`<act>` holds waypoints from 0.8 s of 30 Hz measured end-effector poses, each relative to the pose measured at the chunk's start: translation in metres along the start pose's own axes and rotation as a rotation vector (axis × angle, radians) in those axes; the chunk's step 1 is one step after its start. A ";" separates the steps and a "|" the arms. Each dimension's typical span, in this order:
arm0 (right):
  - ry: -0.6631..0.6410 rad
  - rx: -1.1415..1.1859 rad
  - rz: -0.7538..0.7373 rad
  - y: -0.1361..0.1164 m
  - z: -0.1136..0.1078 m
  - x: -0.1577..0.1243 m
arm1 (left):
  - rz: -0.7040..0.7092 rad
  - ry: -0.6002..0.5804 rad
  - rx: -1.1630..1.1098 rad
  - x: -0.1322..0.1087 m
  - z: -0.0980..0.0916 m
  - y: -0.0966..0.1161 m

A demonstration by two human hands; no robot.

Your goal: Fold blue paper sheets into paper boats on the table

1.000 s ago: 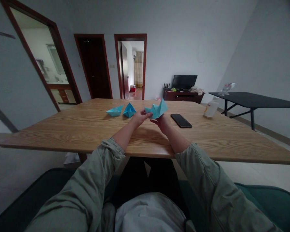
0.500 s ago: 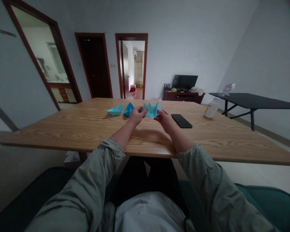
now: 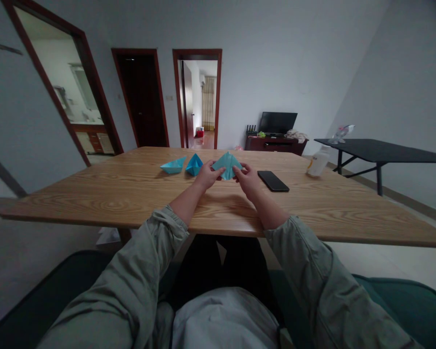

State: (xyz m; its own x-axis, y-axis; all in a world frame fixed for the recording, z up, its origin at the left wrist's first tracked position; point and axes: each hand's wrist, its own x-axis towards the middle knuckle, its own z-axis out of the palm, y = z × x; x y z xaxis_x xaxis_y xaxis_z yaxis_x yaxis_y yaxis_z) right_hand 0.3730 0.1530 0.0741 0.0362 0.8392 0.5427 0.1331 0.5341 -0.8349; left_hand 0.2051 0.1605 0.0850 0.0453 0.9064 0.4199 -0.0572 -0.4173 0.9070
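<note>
A: What's closest?
B: The person's pale shirt (image 3: 225, 320) and dark trousers (image 3: 199, 261), with a green seat (image 3: 410, 305) showing at the right. A grey-green sleeve (image 3: 123, 281) is pushed up on the left forearm, its match on the right.
A: Then?
B: The near edge of a wooden table (image 3: 112, 203), with both forearms reaching over it.
A: And the hands?
B: The left hand (image 3: 207, 176) pinches one side of a folded light-blue paper (image 3: 228, 162), thumb on the front face. The right hand (image 3: 249, 182) pinches the opposite side the same way.
A: So where's the paper?
B: Between the hands, over the table, one point upward. A soft shadow lies on the wood below.
A: Anything beside them?
B: A black phone (image 3: 272, 181) lies flat near the right hand. Just beyond the left hand sits a deeper-blue boat (image 3: 194, 166), and left of that a pale boat (image 3: 173, 166).
A: Further off?
B: A whitish bottle (image 3: 317, 164) on the table's far right, then a black table (image 3: 385, 150).
A: And at the back?
B: A TV (image 3: 278, 123) on a dark cabinet (image 3: 254, 144), and a curtain (image 3: 208, 104) through the doorway.
</note>
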 end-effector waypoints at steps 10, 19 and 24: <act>-0.205 -0.605 -0.486 -0.015 0.012 -0.021 | -0.016 0.089 0.044 0.002 0.003 -0.005; -0.072 -0.304 -0.224 -0.008 0.007 -0.013 | -0.002 -0.177 -0.140 -0.014 0.012 0.013; -0.014 -0.151 -0.195 -0.005 0.010 -0.007 | 0.042 -0.091 -0.099 -0.010 0.010 0.008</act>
State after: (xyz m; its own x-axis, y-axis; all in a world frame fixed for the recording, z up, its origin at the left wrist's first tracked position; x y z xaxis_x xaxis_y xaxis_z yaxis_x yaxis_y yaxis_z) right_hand 0.3625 0.1449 0.0736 -0.0184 0.7238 0.6897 0.2824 0.6655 -0.6909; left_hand 0.2146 0.1472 0.0885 0.1311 0.8768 0.4627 -0.1593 -0.4420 0.8827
